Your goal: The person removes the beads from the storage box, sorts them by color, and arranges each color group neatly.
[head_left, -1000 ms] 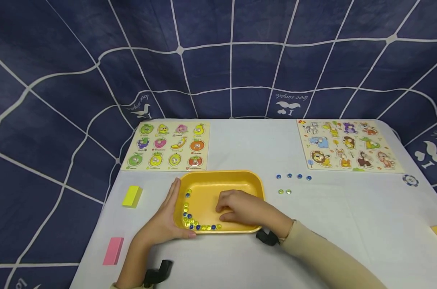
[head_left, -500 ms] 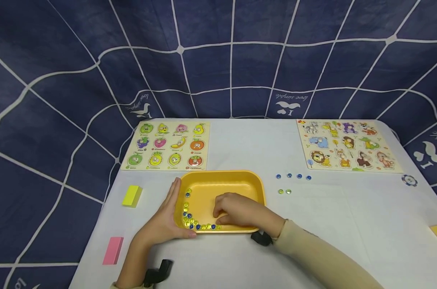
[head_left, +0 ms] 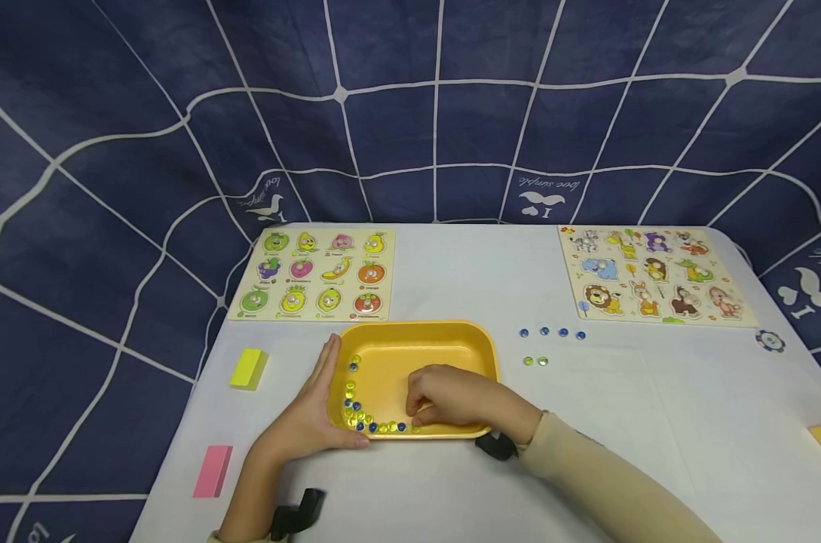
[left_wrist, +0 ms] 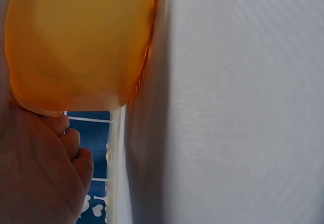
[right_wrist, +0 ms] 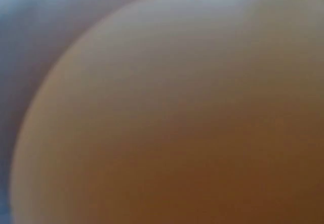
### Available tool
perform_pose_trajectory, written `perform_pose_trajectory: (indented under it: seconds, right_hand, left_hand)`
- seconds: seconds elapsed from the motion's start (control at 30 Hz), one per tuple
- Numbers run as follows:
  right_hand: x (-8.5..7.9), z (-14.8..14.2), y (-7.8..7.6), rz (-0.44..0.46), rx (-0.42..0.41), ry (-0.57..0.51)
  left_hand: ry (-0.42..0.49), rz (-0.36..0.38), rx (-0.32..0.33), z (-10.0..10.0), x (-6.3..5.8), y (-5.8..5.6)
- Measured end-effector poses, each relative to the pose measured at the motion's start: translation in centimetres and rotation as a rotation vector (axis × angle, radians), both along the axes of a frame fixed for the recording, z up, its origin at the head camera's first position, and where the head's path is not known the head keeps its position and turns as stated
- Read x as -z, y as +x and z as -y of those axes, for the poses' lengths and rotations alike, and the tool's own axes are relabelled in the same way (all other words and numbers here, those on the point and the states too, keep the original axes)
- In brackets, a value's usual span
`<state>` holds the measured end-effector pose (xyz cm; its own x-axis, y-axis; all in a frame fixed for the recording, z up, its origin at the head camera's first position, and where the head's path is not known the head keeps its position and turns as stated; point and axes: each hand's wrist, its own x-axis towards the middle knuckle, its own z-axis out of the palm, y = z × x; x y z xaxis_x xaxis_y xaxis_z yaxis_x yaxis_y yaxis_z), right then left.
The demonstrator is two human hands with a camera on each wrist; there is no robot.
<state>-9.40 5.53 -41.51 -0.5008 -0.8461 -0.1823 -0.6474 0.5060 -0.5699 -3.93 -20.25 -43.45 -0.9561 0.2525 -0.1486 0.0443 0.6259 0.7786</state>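
Note:
A yellow tray (head_left: 417, 329) holds a string of yellow and blue glass beads (head_left: 373, 427) along its left and near walls. My left hand (head_left: 308, 422) rests against the tray's near left corner, straight fingers along the left wall and thumb along the near rim. The left wrist view shows the same hand (left_wrist: 40, 163) beside the tray (left_wrist: 81, 57). Inside the tray, my right hand (head_left: 451, 396) has its fingers curled down, thumb and fingertips at a yellow glass bead (head_left: 416, 429), which they mostly cover. The right wrist view is blurred and shows no bead.
Right of the tray lie a row of blue beads (head_left: 544, 332) and two greenish-yellow beads (head_left: 535, 361). A fruit puzzle board (head_left: 318, 275) and an animal puzzle board (head_left: 654, 275) lie at the back. A yellow block (head_left: 247, 368) and a pink block (head_left: 212, 471) lie left.
My right hand shifted slightly left, then back right, and its fingertips and thumb came together at the end bead of the near row. That bead moved slightly right. My left hand and the tray stayed put.

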Motion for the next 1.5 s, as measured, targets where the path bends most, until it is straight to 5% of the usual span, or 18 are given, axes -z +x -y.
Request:
perform_pose_trajectory:
  seconds: [0.43,0.87,1.5]
  right_hand:
    - [0.1,-0.3,0.2,0.023,-0.053,0.017]
    - [0.1,-0.5,0.7,-0.179,-0.065,0.054]
    - [-4.7,-6.8,-0.5,-0.297,0.271,-0.394]
  left_hand:
    - [-0.002,-0.012,-0.006,-0.2,0.0,0.0]
    - [-0.022,-0.009,0.008,-0.2,-0.1,0.0]
    - [-0.015,-0.015,-0.004,-0.3,0.1,0.0]
